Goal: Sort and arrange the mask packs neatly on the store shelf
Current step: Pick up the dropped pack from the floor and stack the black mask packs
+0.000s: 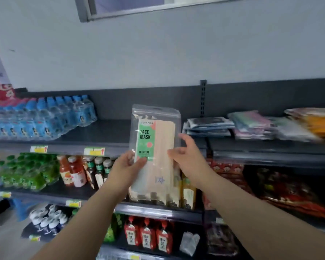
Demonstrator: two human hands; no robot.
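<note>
Shrink-wrapped water bottles [41, 117] fill the left end of the top shelf [105, 132]. In front of the shelf's middle, 1 clear mask pack [154, 147] labelled "FACE MASK" is held upright between 2 hands. The left hand [128, 166] pinches its lower left edge, thumb on the front. The right hand [186, 152], fingers loosely spread, touches the right edge with its thumb. Toward the shelf's right end lie 4 flat piles of packs: a dark stack [208, 126], a pastel stack [251, 126], a grey stack [289, 130] and an orange stack [319, 122].
</note>
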